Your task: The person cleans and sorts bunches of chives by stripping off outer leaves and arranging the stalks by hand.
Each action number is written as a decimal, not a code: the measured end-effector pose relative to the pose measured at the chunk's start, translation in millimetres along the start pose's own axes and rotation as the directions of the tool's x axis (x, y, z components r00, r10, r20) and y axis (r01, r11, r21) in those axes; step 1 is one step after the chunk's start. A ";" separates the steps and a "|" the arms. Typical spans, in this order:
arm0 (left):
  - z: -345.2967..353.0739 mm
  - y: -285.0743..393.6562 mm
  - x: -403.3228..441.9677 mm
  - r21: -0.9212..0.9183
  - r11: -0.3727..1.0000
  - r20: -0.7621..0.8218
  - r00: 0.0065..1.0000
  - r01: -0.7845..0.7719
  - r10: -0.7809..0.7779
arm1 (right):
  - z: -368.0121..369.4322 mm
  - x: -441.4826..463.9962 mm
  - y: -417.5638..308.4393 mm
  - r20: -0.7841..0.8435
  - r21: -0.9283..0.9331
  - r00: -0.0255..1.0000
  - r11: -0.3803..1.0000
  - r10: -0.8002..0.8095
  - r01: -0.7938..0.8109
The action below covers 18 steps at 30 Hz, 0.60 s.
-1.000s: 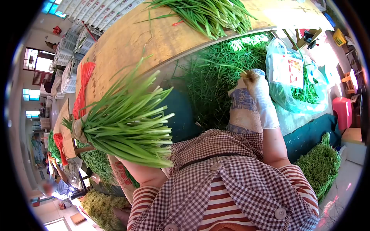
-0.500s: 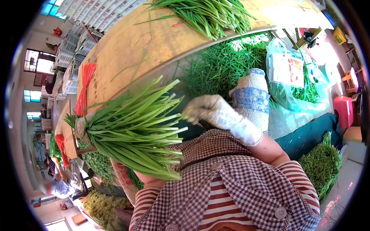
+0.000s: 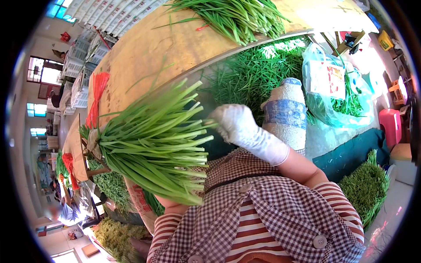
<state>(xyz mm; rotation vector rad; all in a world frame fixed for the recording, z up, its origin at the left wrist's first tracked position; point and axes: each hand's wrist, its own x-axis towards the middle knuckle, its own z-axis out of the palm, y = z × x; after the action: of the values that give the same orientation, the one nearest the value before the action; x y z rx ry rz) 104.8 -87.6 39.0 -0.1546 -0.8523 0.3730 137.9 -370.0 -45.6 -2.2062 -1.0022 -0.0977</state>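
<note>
A thick bunch of garlic chives (image 3: 153, 144) lies sideways in front of my checked apron, its pale cut ends fanned to the right. My left hand (image 3: 94, 142), in a glove, is closed around the bunch at its left part; most of this hand and forearm is hidden behind the leaves. At the cut ends, my right hand (image 3: 237, 125) in a white patterned glove has its fingers closed on the end of a chive stalk (image 3: 209, 124) that sticks out from the rest.
Another chive bunch (image 3: 237, 19) lies on the wooden table (image 3: 144, 48), near red ties (image 3: 97, 94). Loose green leaves (image 3: 245, 74), a rolled towel (image 3: 285, 114) and a plastic bag (image 3: 315, 105) are beyond my right hand. Another person (image 3: 68, 212) is at far left.
My right hand has shifted slightly up, with its back turned more toward me. The chive bunch has moved a little, and its upper stalks are blurred.
</note>
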 end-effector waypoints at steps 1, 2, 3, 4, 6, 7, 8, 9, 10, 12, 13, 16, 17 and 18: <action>0.2 -0.1 -0.5 0.013 1.000 -0.014 1.000 -0.005 0.005 | -2.2 -2.3 6.5 -0.027 0.056 0.993 0.992 0.114 -0.113; 0.0 0.1 -0.1 0.024 1.000 -0.021 1.000 -0.008 0.009 | -3.3 -7.5 17.4 -0.096 0.025 0.982 0.986 0.164 -0.162; 0.9 -0.4 0.4 0.028 1.000 -0.026 1.000 -0.010 0.011 | 5.3 -14.2 37.0 -0.243 0.126 0.953 0.980 0.180 -0.153; 0.6 -1.2 0.6 0.031 0.999 -0.029 0.999 -0.011 0.012 | 31.9 -20.9 74.2 -0.370 0.351 0.892 0.928 0.260 -0.125; 0.7 -1.0 2.3 0.029 0.999 -0.027 0.999 -0.020 0.021 | 8.3 -23.2 104.2 -0.269 0.005 0.778 0.809 0.568 -0.588; 1.1 -1.0 2.7 0.024 1.000 -0.023 1.000 -0.020 0.021 | 16.6 -30.0 137.3 -0.127 -0.130 0.782 0.772 0.610 -0.623; 0.6 -0.9 3.5 0.020 1.000 -0.017 1.000 -0.021 0.021 | 14.5 -27.1 140.6 0.012 -0.265 0.754 0.729 0.656 -0.631; -0.5 -2.4 4.2 0.008 1.000 -0.010 1.000 -0.018 0.018 | 18.2 -29.1 137.3 -0.002 -0.118 0.829 0.823 0.559 -0.555; -1.8 -4.2 4.3 -0.003 1.000 -0.001 1.000 -0.012 0.012 | -1.0 -14.6 100.6 -0.037 0.026 0.889 0.890 0.456 -0.455; -3.5 -7.8 5.1 -0.034 0.999 0.020 1.000 -0.007 0.008 | -2.5 5.9 67.6 0.274 0.722 0.926 0.581 0.259 -0.376; -4.4 -9.5 5.6 -0.052 0.999 0.030 1.000 -0.007 0.008 | -13.5 16.8 43.4 0.316 0.773 0.936 0.530 0.154 -0.349; -7.4 -11.1 7.9 -0.105 0.994 0.069 0.998 -0.002 0.009 | 14.2 39.3 16.9 0.340 0.906 0.940 0.264 0.017 -0.332; -7.3 -10.9 8.5 -0.120 0.993 0.083 0.997 0.000 0.010 | 17.4 38.5 17.7 0.296 0.924 0.954 0.241 0.042 -0.297; -7.8 -9.4 9.2 -0.147 0.989 0.101 0.995 -0.004 0.019 | 20.1 36.0 19.0 0.254 0.940 0.965 0.218 0.070 -0.263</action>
<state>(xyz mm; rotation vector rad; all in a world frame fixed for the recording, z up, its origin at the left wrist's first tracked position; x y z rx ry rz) 118.6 -92.6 43.0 -0.2783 -0.9808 0.3311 171.8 -343.2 -59.4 -1.0623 -0.5637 0.6797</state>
